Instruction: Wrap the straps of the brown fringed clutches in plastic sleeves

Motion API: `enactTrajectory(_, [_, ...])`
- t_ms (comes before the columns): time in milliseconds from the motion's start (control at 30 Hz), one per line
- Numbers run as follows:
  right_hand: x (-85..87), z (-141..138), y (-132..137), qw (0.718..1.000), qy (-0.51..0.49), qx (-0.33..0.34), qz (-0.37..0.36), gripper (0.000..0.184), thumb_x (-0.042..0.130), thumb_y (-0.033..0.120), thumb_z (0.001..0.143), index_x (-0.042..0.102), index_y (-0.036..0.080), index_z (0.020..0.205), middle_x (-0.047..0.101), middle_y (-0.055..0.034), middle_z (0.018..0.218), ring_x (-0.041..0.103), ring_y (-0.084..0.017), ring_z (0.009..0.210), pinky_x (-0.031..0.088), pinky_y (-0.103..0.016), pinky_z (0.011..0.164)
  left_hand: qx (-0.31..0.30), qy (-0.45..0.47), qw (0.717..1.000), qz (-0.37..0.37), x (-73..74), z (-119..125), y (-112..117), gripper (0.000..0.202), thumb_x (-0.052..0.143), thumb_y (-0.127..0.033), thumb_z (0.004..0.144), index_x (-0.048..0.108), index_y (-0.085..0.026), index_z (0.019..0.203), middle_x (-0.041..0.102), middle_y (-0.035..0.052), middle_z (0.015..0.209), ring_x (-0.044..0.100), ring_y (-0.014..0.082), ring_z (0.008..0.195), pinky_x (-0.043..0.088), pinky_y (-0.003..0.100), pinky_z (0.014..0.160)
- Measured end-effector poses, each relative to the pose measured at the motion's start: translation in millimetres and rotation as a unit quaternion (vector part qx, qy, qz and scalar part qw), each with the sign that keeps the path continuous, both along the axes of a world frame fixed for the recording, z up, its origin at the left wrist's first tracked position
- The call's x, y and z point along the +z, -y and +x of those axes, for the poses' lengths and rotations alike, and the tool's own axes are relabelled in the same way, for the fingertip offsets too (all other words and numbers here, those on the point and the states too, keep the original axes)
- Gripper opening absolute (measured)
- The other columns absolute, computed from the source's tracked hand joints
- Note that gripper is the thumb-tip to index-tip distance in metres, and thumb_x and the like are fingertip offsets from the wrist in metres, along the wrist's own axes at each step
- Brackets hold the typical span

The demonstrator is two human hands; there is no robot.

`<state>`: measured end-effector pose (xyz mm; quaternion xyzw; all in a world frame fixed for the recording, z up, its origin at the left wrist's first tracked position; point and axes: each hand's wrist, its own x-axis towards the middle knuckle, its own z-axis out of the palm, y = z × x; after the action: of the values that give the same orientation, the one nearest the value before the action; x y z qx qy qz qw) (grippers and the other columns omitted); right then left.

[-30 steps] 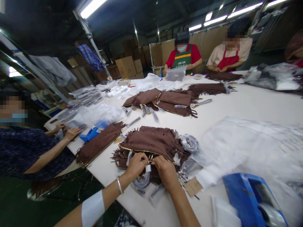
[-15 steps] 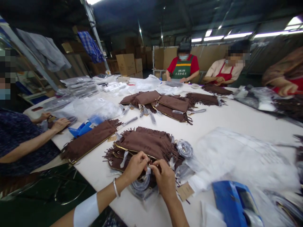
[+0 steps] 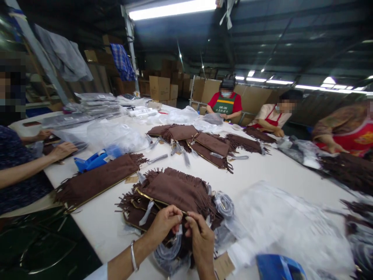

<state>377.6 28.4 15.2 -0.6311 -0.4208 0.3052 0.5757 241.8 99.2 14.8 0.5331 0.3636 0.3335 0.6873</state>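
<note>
My left hand and my right hand meet at the near edge of a stack of brown fringed suede bags on the white table. Both hands pinch a small white tag at the top bag's gold zipper edge. Under my hands lies a wrapped grey strap in clear plastic. A silver bangle sits on my left wrist.
Another brown bag lies to the left, more bags mid-table. Clear plastic sheets spread at right, a blue tool near my right arm. A seated person's hands work at left; three people work at the far side.
The camera has tilted upward, so the table and my hands sit lower in view. My hands stay pinched together at the bag's edge, shifted slightly nearer to me.
</note>
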Motion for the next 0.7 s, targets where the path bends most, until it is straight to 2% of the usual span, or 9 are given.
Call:
enactTrajectory(233, [-1.2,-4.4,3.0,1.000,-0.006,0.016,0.021,0.031,0.054,0.042,0.089,0.067,0.020,0.107,0.064,0.0005,0.068,0.053,-0.011,0.050,0.044,-0.021,0.048,0.004,0.008,1.000,-0.013,0.1,-0.3,-1.0,0.023,0.066,-0.035,0.074,0.059,-0.014,0.081,0.057,-0.0014,0.053,0.049,0.0102,0.045,0.038,0.020,0.047])
enactTrajectory(400, [1.8,-4.9,7.6,0.999,0.010,0.013,0.034,0.029,0.052,0.041,0.090,0.068,0.021,0.104,0.065,-0.0003,0.071,0.054,-0.012,0.052,0.045,-0.022,0.051,0.019,-0.005,1.000,-0.018,-3.5,2.5,0.8,0.022,0.062,-0.036,0.074,0.056,-0.015,0.079,0.055,-0.0023,0.051,0.046,0.0099,0.043,0.033,0.020,0.044])
enactTrajectory(533, [0.2,-6.0,9.2,0.999,0.024,0.018,0.012,0.031,0.051,0.042,0.090,0.069,0.021,0.102,0.066,-0.0019,0.075,0.057,-0.014,0.060,0.046,-0.024,0.057,0.021,-0.024,0.999,0.018,-3.1,1.9,5.7,0.017,0.054,-0.034,0.081,0.054,-0.017,0.080,0.052,-0.0040,0.051,0.043,0.0097,0.043,0.031,0.020,0.045])
enactTrajectory(700, [-4.8,-9.6,8.8,0.999,0.036,0.021,-0.018,0.030,0.051,0.042,0.090,0.070,0.021,0.100,0.063,0.0007,0.067,0.056,-0.014,0.059,0.044,-0.023,0.057,0.004,-0.103,0.990,0.099,10.6,-1.3,13.4,0.018,0.046,-0.034,0.089,0.052,-0.019,0.081,0.048,-0.0049,0.055,0.042,0.0114,0.049,0.032,0.022,0.050])
